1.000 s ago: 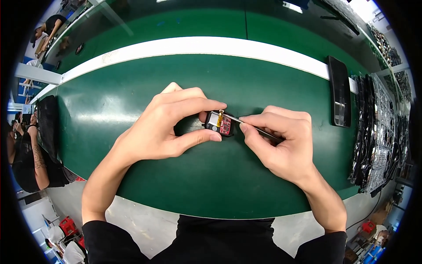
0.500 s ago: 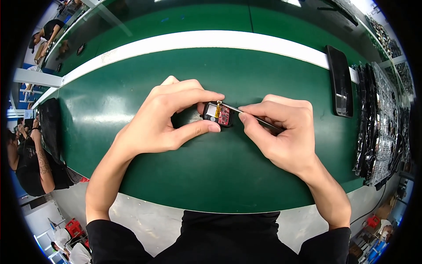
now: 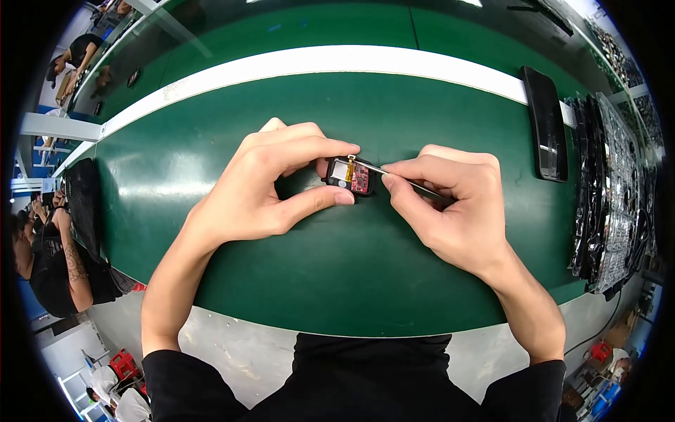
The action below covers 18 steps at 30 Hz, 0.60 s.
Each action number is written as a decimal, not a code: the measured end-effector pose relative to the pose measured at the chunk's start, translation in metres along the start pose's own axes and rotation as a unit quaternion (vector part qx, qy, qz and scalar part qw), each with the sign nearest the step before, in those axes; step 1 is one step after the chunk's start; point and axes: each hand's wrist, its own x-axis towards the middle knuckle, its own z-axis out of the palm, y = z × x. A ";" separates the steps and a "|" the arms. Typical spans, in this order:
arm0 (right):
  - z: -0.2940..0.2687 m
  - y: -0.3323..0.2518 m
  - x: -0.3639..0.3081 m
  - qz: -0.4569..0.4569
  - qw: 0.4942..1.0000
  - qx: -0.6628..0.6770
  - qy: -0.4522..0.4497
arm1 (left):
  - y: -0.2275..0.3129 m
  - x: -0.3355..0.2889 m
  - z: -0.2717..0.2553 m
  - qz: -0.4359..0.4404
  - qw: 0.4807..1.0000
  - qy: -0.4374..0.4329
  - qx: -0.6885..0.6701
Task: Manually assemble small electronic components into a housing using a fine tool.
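Note:
Between the thumb and fingers of my left hand [image 3: 271,179] is a small black device casing [image 3: 361,181], opened so its inside shows. A red circuit board, a silvery block and a yellow flex strip lie within it. My right hand [image 3: 457,200] is closed on thin metal tweezers [image 3: 425,188], held like a pen. The tip of the tweezers meets the upper edge of the casing, near the top of the yellow strip and close to my left forefinger. Whether the tip pinches the strip is too small to tell.
The casing is held over a green tabletop [image 3: 337,274] with a white rail [image 3: 337,60] along its far side. Far right lies a black phone-like slab [image 3: 545,125], beside a stack of clear plastic trays [image 3: 612,197]. Another person [image 3: 60,260] sits at the left.
The view has shifted slightly. My hands, the casing and the tweezers hold nearly the same pose, with the tweezers' tip still at the casing's upper edge.

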 end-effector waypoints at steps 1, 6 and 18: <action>0.000 -0.001 0.000 0.004 1.000 0.004 0.001 | 0.001 0.001 -0.001 -0.001 1.000 -0.004 0.000; 0.001 0.002 -0.003 -0.010 1.000 0.005 0.020 | 0.004 0.000 0.002 -0.031 0.999 0.017 -0.032; 0.004 0.004 -0.005 -0.090 0.992 -0.077 0.037 | 0.002 -0.001 0.002 -0.014 1.000 0.015 -0.014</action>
